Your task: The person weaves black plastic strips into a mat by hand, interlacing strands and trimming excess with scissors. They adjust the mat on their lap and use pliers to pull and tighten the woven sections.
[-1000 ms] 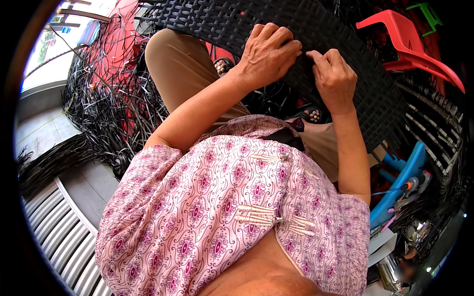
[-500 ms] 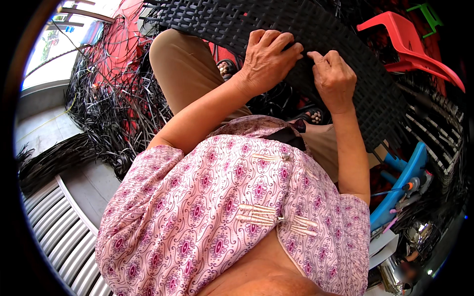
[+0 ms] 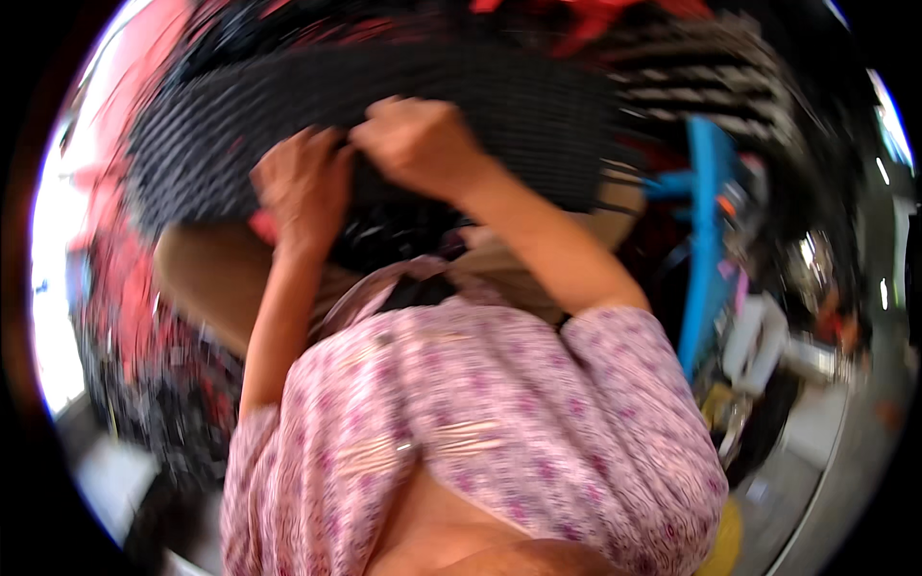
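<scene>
Black strips, closely woven, make up the long dark panel with a curved left end [image 3: 538, 125] that stretches across the view just beyond the tan cloth trouser legs [image 3: 206, 274], seemingly propped at the knees. Both bare hands are at its near side, left of its middle: the left hand [image 3: 305, 182] has its fingers bent downward over the weave, and the right hand [image 3: 413, 134], just beside it and a little farther out, is curled in a loose fist with its fingertips turned toward the left one. Motion blur hides the fingertips, so I cannot tell whether either pinches a strip. Good work here probably asks for one hand to pin the weave while the other draws a strip flat and snug, in short, even pulls, without a twist. Keeping the panel braced against the legs should help, as should keeping its right end clear of the bright blue upright plastic object [image 3: 706, 250] nearby.
</scene>
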Action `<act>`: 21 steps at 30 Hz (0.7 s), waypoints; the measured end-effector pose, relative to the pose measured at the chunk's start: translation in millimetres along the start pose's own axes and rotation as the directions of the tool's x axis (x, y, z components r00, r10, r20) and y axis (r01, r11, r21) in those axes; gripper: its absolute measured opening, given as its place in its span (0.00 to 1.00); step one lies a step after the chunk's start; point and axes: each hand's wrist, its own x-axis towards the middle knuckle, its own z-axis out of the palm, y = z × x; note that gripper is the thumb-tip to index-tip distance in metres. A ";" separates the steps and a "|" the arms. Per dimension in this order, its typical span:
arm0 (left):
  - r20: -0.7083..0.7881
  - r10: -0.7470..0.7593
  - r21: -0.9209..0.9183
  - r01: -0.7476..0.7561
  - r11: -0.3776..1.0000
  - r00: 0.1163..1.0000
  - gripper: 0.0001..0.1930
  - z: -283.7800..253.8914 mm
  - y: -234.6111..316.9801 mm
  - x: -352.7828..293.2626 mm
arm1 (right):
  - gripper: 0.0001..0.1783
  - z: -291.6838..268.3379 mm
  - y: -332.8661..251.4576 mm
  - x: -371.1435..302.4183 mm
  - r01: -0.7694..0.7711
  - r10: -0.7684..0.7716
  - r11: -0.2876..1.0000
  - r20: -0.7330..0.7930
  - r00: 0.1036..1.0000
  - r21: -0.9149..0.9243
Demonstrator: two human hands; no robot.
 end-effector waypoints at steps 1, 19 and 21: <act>-0.031 0.001 -0.020 -0.001 1.000 1.000 0.13 2.3 -7.2 -3.8 | 0.06 2.4 -1.0 0.3 0.002 -0.001 1.000 -0.030 1.000 0.030; -0.119 0.078 -0.113 -0.091 0.989 0.990 0.10 0.5 -16.0 13.0 | 0.03 -6.5 -0.2 4.0 -0.150 0.151 0.981 0.002 0.989 0.119; -0.170 0.077 -0.081 -0.092 0.992 0.982 0.11 1.6 -25.1 7.7 | 0.04 -9.7 -6.1 17.8 -0.265 0.262 0.928 0.049 0.964 0.262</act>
